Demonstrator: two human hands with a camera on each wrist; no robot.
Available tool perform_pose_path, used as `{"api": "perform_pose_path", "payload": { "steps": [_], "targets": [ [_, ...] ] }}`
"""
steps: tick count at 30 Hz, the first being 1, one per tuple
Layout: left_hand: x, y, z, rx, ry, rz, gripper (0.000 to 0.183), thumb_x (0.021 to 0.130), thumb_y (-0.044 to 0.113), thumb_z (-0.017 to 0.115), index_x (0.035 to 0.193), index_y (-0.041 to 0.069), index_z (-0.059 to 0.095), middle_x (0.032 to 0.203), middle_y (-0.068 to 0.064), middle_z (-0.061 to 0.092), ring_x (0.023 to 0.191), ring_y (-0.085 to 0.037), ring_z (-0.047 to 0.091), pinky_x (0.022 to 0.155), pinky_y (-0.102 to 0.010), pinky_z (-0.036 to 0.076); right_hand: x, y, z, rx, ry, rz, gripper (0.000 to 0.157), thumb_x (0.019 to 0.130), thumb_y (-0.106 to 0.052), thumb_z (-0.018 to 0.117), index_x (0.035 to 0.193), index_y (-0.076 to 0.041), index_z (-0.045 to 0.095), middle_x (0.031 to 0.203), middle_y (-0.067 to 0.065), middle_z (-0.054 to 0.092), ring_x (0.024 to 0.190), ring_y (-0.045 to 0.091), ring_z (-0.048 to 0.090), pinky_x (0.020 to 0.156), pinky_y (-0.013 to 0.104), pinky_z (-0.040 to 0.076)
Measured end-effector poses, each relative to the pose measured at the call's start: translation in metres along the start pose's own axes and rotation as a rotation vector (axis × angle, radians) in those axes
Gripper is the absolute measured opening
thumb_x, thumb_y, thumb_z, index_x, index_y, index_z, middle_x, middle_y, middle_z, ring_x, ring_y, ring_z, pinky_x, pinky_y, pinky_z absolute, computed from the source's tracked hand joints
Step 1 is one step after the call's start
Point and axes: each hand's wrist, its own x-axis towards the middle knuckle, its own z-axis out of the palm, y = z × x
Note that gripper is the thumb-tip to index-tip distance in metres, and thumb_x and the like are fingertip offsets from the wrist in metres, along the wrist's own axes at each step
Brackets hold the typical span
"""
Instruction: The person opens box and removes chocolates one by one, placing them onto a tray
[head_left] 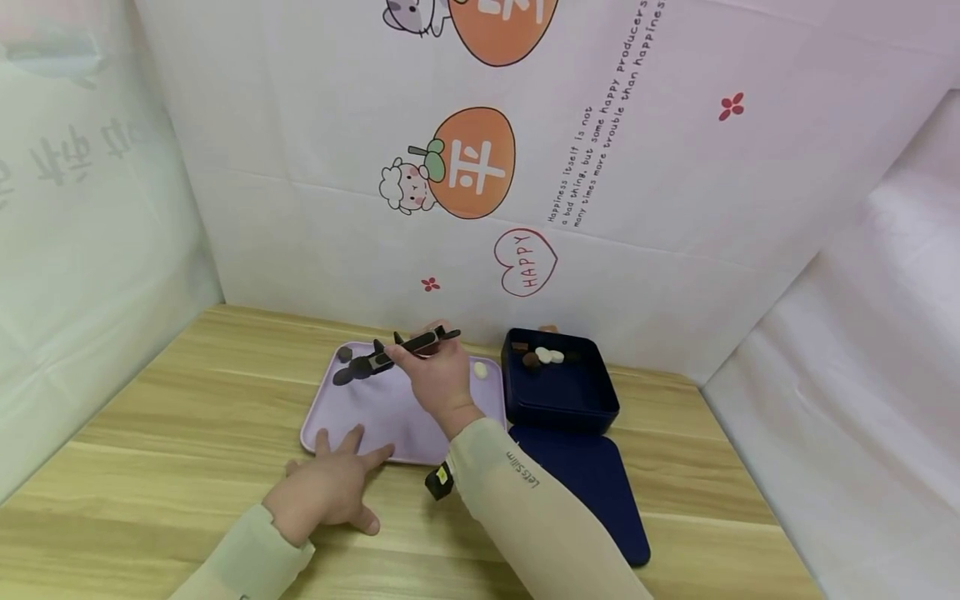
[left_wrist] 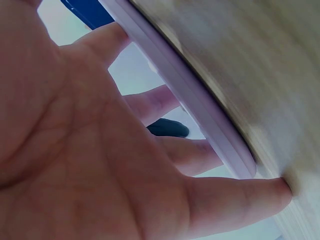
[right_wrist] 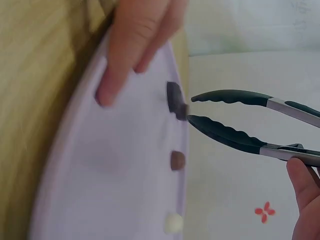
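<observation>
My right hand (head_left: 442,379) holds a pair of tongs (head_left: 382,358) with black scalloped tips and metal arms. In the right wrist view the tongs (right_wrist: 227,132) stand spread, their tips apart with nothing between them. They hang over the left part of a lilac tray (head_left: 405,425). My left hand (head_left: 330,487) has its fingers spread, the fingertips at the tray's near-left rim. Along the tray's far side lie a dark piece (head_left: 344,354), a brown piece (right_wrist: 177,161) and a cream-coloured piece (head_left: 480,369).
Right of the tray stands a deep navy box (head_left: 562,400), with several small brown and white pieces (head_left: 543,355) near its far side. A navy lid (head_left: 600,492) lies in front of it on the wooden table (head_left: 150,458). A printed white cloth (head_left: 337,242) hangs behind.
</observation>
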Motion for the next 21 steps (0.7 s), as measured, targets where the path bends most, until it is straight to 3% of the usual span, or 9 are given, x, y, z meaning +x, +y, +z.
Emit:
{"api": "perform_pose_path", "payload": {
  "steps": [7, 12, 16, 21],
  "targets": [
    [0.001, 0.0, 0.001, 0.011, -0.007, -0.001, 0.101, 0.062, 0.048, 0.09, 0.151, 0.028, 0.047, 0.16, -0.023, 0.021, 0.134, -0.069, 0.007, 0.084, -0.089, 0.02, 0.02, -0.008, -0.055, 0.073, 0.068, 0.16, 0.038, 0.078, -0.044, 0.085, 0.09, -0.013, 0.068, 0.083, 0.006, 0.07, 0.069, 0.019, 0.063, 0.062, 0.034, 0.052],
    [-0.001, 0.0, 0.001, 0.0, -0.001, 0.005, 0.102, 0.062, 0.046, 0.09, 0.151, 0.027, 0.046, 0.16, -0.023, 0.019, 0.134, -0.069, 0.006, 0.085, -0.089, 0.018, 0.036, -0.004, -0.113, 0.055, 0.172, 0.148, 0.042, 0.077, -0.043, 0.086, 0.097, -0.01, 0.069, 0.084, 0.011, 0.07, 0.067, 0.023, 0.061, 0.056, 0.031, 0.049],
    [-0.001, -0.001, 0.001, -0.005, 0.004, 0.01, 0.101, 0.062, 0.046, 0.091, 0.151, 0.027, 0.046, 0.16, -0.024, 0.02, 0.133, -0.07, 0.006, 0.084, -0.09, 0.017, 0.045, 0.005, -0.16, -0.039, 0.244, 0.143, 0.045, 0.076, -0.046, 0.085, 0.096, -0.009, 0.068, 0.088, 0.01, 0.07, 0.076, 0.026, 0.065, 0.057, 0.031, 0.051],
    [-0.001, -0.001, 0.002, -0.016, 0.007, 0.011, 0.101, 0.062, 0.044, 0.091, 0.151, 0.026, 0.047, 0.16, -0.024, 0.02, 0.133, -0.07, 0.005, 0.084, -0.09, 0.016, 0.051, 0.017, -0.215, -0.245, 0.294, 0.233, 0.06, 0.076, -0.061, 0.079, 0.103, -0.01, 0.063, 0.094, 0.009, 0.067, 0.082, 0.025, 0.062, 0.065, 0.034, 0.05]
  ]
}}
